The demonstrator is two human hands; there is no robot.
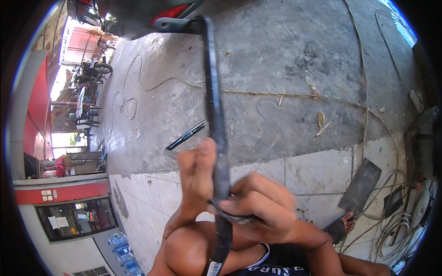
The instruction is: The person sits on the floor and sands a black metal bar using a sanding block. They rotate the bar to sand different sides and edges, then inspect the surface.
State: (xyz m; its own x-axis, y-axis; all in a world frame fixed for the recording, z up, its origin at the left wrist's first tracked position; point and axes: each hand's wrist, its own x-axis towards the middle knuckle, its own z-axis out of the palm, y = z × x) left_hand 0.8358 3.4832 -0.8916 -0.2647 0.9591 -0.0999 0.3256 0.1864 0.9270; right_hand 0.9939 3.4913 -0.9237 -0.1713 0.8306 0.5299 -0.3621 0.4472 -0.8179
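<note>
A long black metal bar [212, 87] runs upward through the middle of the view, its far end bent left into a flat tab with a hole. My left hand [197, 170] is closed against the bar's left side, its thumb lying along the metal. My right hand [262, 204] pinches a thin dark strip [235, 217] pressed around the bar just below; whether it is cloth or abrasive sheet I cannot tell. Motion blurs this hand a little. Left of the bar is a glossy black rod-like piece [186, 135], partly hidden at its right end.
Beyond the pale tiles [317, 170] lies grey concrete [276, 60], crossed by a long cable [276, 93]. Dry leaves [321, 119], a dark flat mat [361, 184] and a coiled hose [391, 239] lie to the right. A vehicle [129, 16] stands at the top; blue water bottles [123, 250] stand lower left.
</note>
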